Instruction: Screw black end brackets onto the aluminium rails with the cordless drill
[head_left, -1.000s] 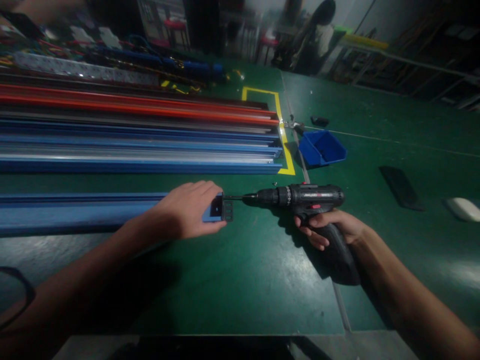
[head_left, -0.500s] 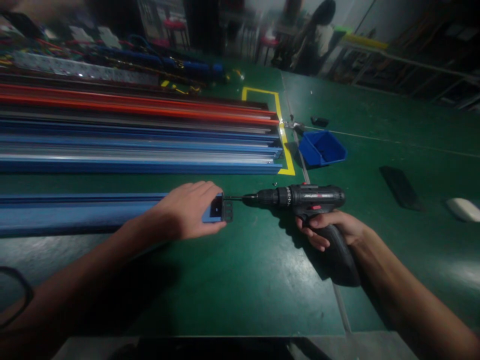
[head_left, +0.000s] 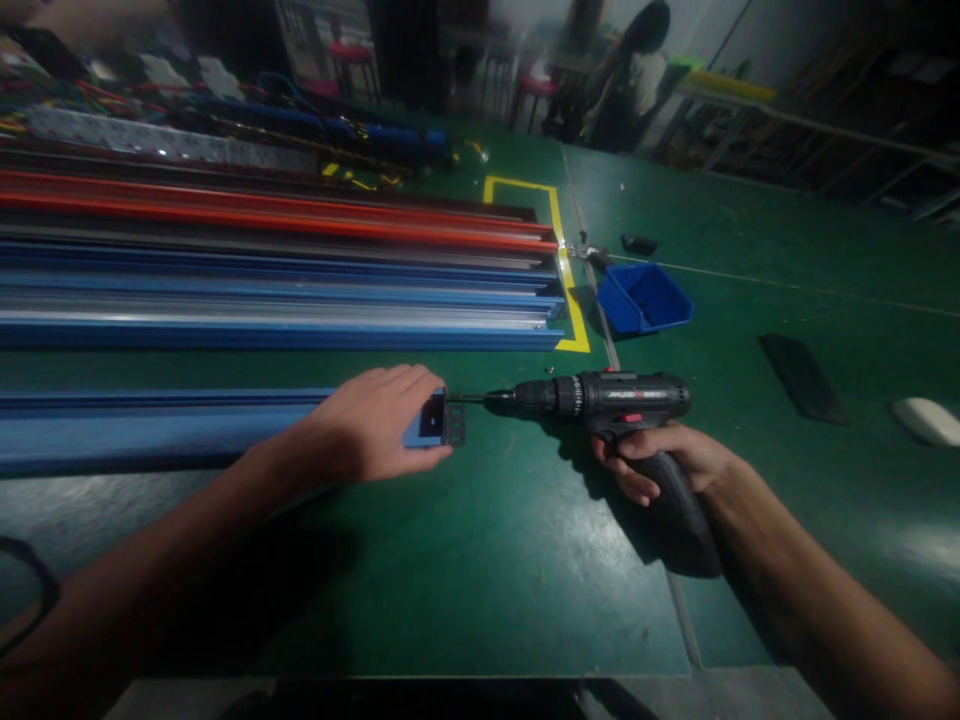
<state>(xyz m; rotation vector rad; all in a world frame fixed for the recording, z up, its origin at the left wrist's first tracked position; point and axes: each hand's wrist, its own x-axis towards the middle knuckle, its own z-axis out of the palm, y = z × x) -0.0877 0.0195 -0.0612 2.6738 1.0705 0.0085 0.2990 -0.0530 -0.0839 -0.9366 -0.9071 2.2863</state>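
Note:
A long blue rail lies on the green table, running off to the left. My left hand is wrapped over its right end, holding it down. A small black end piece sits on that end. My right hand grips the handle of a black cordless drill. The drill lies level, its bit touching the black end piece.
Several long blue, silver and red rails are stacked behind. A blue bin sits at their right end by yellow floor tape. A black flat object and a white object lie at right. A person stands far back.

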